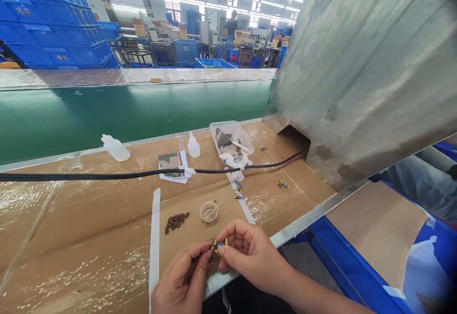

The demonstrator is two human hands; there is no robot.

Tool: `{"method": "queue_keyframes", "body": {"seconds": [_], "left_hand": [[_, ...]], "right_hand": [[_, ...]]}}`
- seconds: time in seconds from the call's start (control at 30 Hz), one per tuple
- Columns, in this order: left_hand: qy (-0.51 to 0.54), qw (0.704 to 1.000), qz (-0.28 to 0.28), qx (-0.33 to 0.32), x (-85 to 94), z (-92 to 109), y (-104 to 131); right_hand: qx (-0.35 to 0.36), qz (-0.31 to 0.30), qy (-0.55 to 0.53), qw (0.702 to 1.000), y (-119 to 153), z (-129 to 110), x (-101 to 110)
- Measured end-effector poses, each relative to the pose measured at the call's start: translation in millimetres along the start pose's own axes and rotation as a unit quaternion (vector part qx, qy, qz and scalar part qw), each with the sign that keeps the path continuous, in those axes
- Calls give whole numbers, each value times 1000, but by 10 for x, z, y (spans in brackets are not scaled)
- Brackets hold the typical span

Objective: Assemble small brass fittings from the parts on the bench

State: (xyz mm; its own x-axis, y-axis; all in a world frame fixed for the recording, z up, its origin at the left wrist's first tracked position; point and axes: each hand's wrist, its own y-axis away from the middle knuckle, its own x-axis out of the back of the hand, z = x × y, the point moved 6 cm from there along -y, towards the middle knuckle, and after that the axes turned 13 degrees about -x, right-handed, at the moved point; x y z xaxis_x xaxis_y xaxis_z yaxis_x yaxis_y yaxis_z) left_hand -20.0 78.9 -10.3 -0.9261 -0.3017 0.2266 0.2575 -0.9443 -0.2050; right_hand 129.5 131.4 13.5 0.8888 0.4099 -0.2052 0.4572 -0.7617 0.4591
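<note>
In the head view, the left grip point(182, 276) and the right grip point(248, 257) meet at the near edge of the worktop point(89, 218). Both are closed with the fingertips on one small part point(217, 246). The left grip pinches its dark end, and the right grip holds the side which is blue and yellow; the fingers hide some of its shape.

Just beyond the grips stands a round cup point(209, 213) of clear plastic, with something thin and pale inside. To the left of this cup lies a loose heap of brown rings point(176, 222), small and matt. Farther ahead of the grips, a black cable point(107, 176), smooth and round, crosses over the surface. Behind it are two bottles of milky plastic, the left bottle point(116, 148) tilted and the right bottle point(193, 145) upright, and a clear rectangular tub point(232, 142). Ahead and to the right of the grips, a few similar small pieces point(283, 185) lie scattered, near a grey metal housing point(357, 66) with a stained, dull face.
</note>
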Motion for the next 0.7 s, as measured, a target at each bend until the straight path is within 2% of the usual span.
{"method": "queue_keyframes", "body": {"seconds": [0.23,0.43,0.7], "left_hand": [[-17,999,4,-31,4,43,0],[8,1000,10,7,19,6,24],[0,1000,5,20,23,0,25]], "right_hand": [[22,35,52,998,-1,19,-4],[60,68,127,988,32,-26,-16],[70,81,130,986,22,4,-28]]}}
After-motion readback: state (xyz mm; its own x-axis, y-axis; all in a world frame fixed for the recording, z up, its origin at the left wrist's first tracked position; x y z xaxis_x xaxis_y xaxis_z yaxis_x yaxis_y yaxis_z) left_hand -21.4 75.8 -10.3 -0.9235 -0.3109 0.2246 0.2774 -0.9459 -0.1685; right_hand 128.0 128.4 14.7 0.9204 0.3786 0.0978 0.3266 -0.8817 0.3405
